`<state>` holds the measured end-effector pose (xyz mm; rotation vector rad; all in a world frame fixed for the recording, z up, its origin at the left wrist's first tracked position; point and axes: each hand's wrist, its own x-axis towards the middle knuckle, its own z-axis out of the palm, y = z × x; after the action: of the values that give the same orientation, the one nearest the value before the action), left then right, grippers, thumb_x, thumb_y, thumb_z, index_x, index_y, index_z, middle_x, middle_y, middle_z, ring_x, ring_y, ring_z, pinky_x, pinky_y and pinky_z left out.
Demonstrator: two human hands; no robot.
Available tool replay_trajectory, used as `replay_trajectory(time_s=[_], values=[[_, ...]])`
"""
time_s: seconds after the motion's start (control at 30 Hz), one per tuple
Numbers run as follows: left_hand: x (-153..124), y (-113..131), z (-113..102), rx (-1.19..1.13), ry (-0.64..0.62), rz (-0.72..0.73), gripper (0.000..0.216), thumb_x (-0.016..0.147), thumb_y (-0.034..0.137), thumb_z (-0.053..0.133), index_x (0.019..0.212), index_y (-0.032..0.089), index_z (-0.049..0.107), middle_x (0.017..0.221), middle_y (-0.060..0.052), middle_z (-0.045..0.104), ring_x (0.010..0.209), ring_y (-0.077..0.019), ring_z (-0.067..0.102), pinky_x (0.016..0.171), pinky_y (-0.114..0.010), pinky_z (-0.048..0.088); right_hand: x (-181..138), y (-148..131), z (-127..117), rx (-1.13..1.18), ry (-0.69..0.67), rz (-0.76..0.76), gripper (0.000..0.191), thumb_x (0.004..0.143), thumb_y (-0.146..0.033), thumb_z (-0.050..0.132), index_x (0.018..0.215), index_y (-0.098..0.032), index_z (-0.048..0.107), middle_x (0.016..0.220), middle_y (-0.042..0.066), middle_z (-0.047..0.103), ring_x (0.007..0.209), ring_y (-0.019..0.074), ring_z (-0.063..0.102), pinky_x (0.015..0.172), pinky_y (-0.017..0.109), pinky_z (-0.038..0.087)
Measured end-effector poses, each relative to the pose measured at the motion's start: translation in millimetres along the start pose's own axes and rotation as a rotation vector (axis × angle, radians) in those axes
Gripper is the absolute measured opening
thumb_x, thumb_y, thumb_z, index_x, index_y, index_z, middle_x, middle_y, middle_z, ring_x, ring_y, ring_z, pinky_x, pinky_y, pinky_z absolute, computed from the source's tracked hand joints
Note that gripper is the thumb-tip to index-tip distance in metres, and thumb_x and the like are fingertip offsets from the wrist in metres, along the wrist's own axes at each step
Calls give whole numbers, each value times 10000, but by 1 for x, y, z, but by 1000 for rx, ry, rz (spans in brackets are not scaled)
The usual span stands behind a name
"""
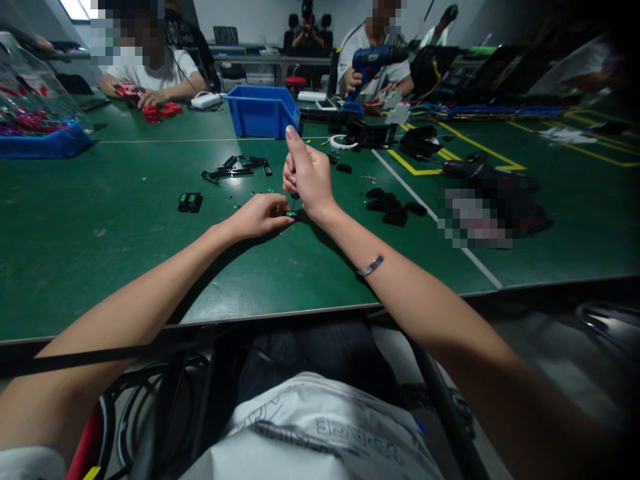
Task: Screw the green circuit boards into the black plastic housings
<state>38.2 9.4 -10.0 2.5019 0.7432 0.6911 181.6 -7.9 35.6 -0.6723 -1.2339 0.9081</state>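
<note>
My left hand (263,215) rests on the green tabletop, its thumb and fingers pinching a small green piece (291,214). Just above and to the right, my right hand (311,175) is closed in a fist with the thumb pointing up. A thin dark shaft shows under that fist and points down at the green piece; the rest of this tool is hidden in the fingers. Left of my hands sits a black part with green inserts (190,202). Beyond them lie several narrow black frames (237,167). Several black pieces (393,205) are piled to the right.
A blue bin (263,112) stands ahead, with a blue cordless drill (373,70) to its right. A white ring (343,142) lies near black parts. A dark bag (515,197) is at right, a blue tray (45,141) far left. Other people sit across the table.
</note>
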Motion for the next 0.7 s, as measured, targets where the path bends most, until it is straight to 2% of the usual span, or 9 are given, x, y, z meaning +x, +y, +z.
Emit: replay_trajectory(time_s=[0.2, 0.43, 0.7], values=[[-1, 0, 1, 3, 3, -2, 259, 909, 383, 710, 818, 170, 595, 693, 18, 564, 618, -122, 473, 613, -263, 332, 2, 0, 0, -52, -28, 20, 675, 834, -828, 616, 596, -235, 397, 497, -70, 353, 414, 68, 323, 397, 249, 270], [0, 0, 0, 3, 1, 4, 243, 907, 388, 709, 853, 165, 628, 725, 11, 597, 634, -125, 489, 625, -262, 336, 9, 2, -7, -44, -19, 80, 658, 834, -838, 612, 653, -245, 390, 511, -75, 376, 411, 71, 341, 392, 234, 319], [0, 0, 1, -22, 7, -5, 255, 897, 394, 718, 834, 170, 613, 673, 26, 571, 610, -122, 469, 611, -262, 316, 11, 8, -6, -45, 26, 41, 661, 802, -849, 636, 654, -248, 404, 500, -78, 369, 421, 72, 314, 385, 236, 315]])
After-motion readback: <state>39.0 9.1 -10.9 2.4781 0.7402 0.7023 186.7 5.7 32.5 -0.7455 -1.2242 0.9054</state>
